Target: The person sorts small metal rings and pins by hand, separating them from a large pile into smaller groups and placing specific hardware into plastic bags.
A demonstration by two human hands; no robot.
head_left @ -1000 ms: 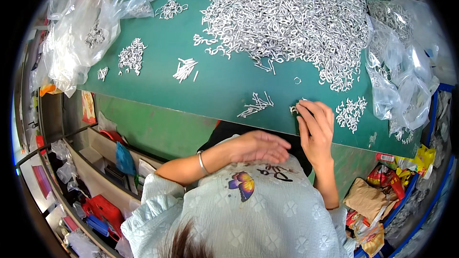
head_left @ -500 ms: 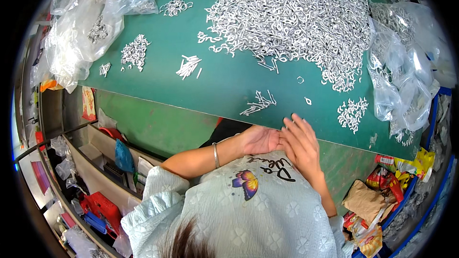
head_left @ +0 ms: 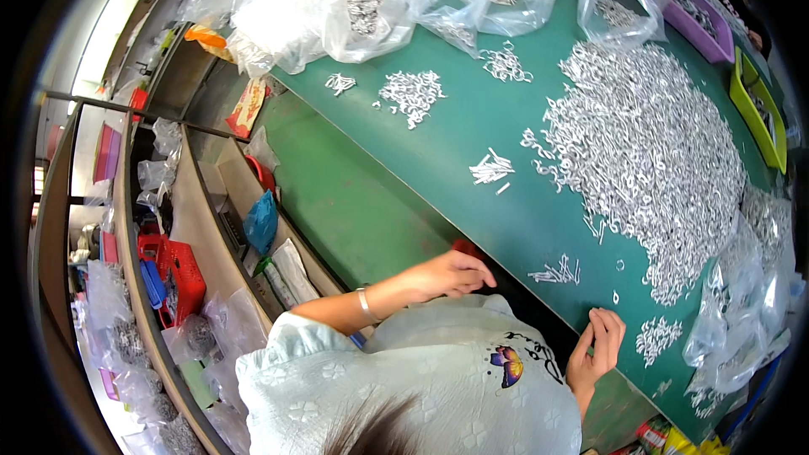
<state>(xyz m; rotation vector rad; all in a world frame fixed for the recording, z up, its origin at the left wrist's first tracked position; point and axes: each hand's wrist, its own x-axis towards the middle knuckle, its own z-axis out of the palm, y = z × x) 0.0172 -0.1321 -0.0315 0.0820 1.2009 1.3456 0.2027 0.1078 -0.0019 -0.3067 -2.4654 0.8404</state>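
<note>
My left hand (head_left: pixel 455 275) is off the table, above my lap, its fingers loosely bent and apart with nothing visible in them. By the table's front edge is my right hand (head_left: pixel 597 345), its fingers half bent and no thing showing in it. Closest to the right hand on the green table (head_left: pixel 404 160) are a single small metal loop (head_left: pixel 616 297), a small heap of curved metal pieces (head_left: pixel 658 339) and a few thin metal pins (head_left: pixel 556 270). A large mound of small silvery hooks and eyes (head_left: pixel 653 152) lies beyond.
Smaller piles of metal parts (head_left: pixel 413 97) and straight pins (head_left: pixel 491 167) sit farther left. Clear plastic bags (head_left: pixel 366 13) line the far edge, and more bags (head_left: pixel 733 312) the right. A purple tray (head_left: pixel 699 17) and a yellow-green tray (head_left: pixel 758 109) stand far right. Shelves with a red basket (head_left: pixel 181 278) are at left.
My hands, touching each other before, have come apart: the left to the left, the right staying at the table edge. The view has turned left, showing more shelving and the far trays.
</note>
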